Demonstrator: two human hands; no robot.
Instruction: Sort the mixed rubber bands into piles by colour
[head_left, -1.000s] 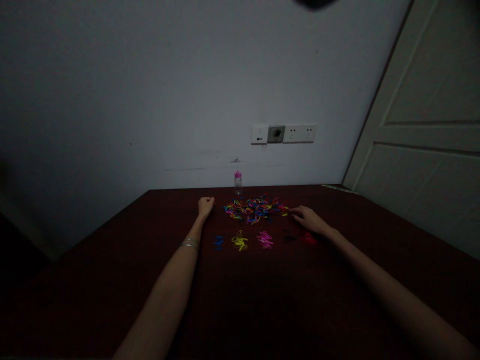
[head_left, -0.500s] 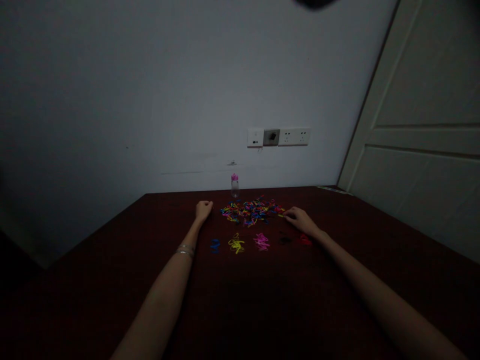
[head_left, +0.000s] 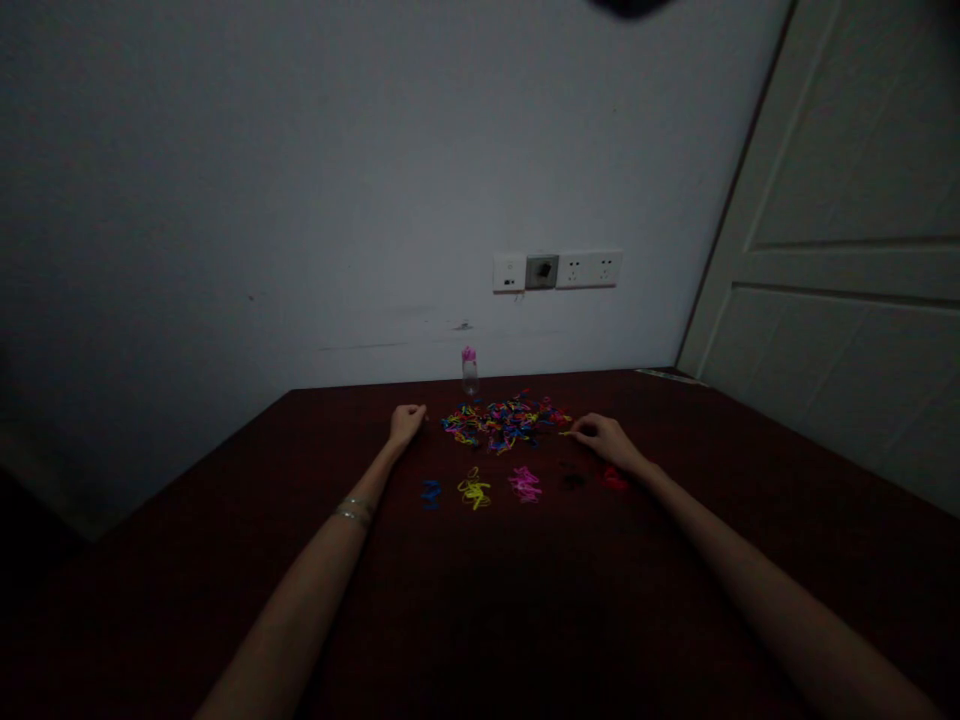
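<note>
A mixed heap of small coloured bands [head_left: 506, 422] lies on the dark red table [head_left: 480, 600]. At its right edge, my right hand [head_left: 600, 438] pinches a yellow band [head_left: 566, 433] between thumb and fingertips. My left hand [head_left: 407, 421] rests closed on the table left of the heap; whatever its fingers hold, if anything, is too small to name. Nearer to me lie separate piles in a row: blue bands [head_left: 430, 493], yellow bands [head_left: 475, 490], pink bands [head_left: 525, 485], black bands [head_left: 574, 480] and red bands [head_left: 615, 478], the last beside my right wrist.
Behind the heap stands a clear bottle [head_left: 470, 376] with a pink top, close to the wall [head_left: 375, 200]. Sockets and a switch [head_left: 556, 270] are on the wall. A pale panelled door [head_left: 847, 270] is at the right.
My left forearm and its bracelets have shifted slightly left. My right hand has moved very little and still pinches the yellow band. The piles look the same.
</note>
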